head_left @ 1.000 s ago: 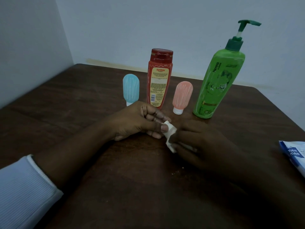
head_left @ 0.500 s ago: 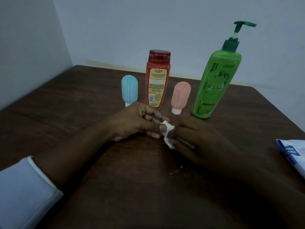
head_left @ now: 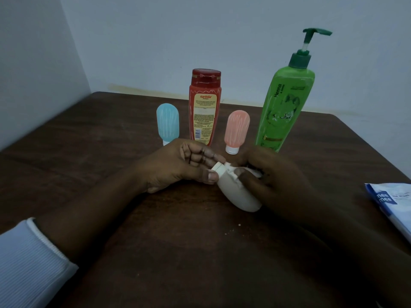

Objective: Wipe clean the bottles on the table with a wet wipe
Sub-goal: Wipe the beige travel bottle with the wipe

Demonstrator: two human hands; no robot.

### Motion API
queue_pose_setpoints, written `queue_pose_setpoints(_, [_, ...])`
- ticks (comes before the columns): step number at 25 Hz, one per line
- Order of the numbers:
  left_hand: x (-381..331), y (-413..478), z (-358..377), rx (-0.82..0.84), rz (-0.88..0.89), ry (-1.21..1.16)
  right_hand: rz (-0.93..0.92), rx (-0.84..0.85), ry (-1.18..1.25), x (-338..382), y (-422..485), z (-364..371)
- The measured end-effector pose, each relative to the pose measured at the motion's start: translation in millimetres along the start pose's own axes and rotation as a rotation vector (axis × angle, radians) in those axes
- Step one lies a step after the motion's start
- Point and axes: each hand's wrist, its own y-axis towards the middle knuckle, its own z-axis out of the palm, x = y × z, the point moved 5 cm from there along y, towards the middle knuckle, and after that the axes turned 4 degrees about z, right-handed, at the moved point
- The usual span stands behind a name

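a dark wooden worktop (head_left: 89,141) seen from just above a person's two hands. a red bottle (head_left: 204,107) stands upright near the far edge, and everything else is placed from it.

directly in front of the red bottle, the left hand (head_left: 182,165) pinches the white cap of a small cream bottle (head_left: 238,194) between the thumb and curled fingers (head_left: 201,155). the cream bottle lies tilted, with its cap end nearer the red bottle and its rounded end toward the viewer and to the right. the right hand (head_left: 278,176), in front and to the right of the red bottle, curls around a white wet wipe (head_left: 231,172) and presses it on the cream bottle's neck.

just left of the red bottle stands a blue travel bottle (head_left: 168,122). just right of it stands a pink travel bottle (head_left: 236,130), then a tall green pump bottle (head_left: 282,107). all four stand apart from one another.

behind the red bottle the worktop's far edge meets a pale wall. broad bare wood shows to its left and in front of the hands, with a few pale crumbs.

far right of the red bottle, a blue and white wipes pack (head_left: 393,203) is cut off by the frame edge. the right hand is in deep shadow, so its separate fingers are hard to make out, and it hides most of the wipe. the hands hide the bases of the blue, red and green bottles. a pale sleeve (head_left: 26,263) shows at the lower left.
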Motion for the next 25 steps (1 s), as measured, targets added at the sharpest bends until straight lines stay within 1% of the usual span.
queue_pose_setpoints(2, [0, 0, 0, -0.005, 0.007, 0.010, 0.020, 0.058, 0.029, -3, 1, 2])
queue_pose_setpoints(6, [0, 1, 0, -0.011, 0.007, 0.012, 0.078, 0.040, 0.071, -13, 0, -11])
queue_pose_setpoints(8, [-1, 1, 1, -0.007, 0.007, 0.013, 0.059, 0.030, 0.099, -10, 0, -9])
queue_pose_setpoints(12, [-2, 0, 2, -0.014, 0.012, 0.016, -0.028, 0.047, 0.043, -4, 3, 2])
queue_pose_setpoints(17, [-1, 1, 1, -0.010, -0.010, 0.020, 0.062, 0.081, 0.088, -12, 0, -10])
queue_pose_setpoints(19, [-1, 1, 2, -0.014, -0.006, 0.008, 0.051, 0.065, 0.079, -11, 0, -9])
queue_pose_setpoints(23, [-1, 0, 2, -0.024, 0.003, -0.012, -0.026, 0.074, 0.069, -4, 1, -1])
queue_pose_setpoints(25, [-1, 0, 2, -0.023, 0.000, -0.018, -0.005, 0.086, 0.089, -5, 1, -4])
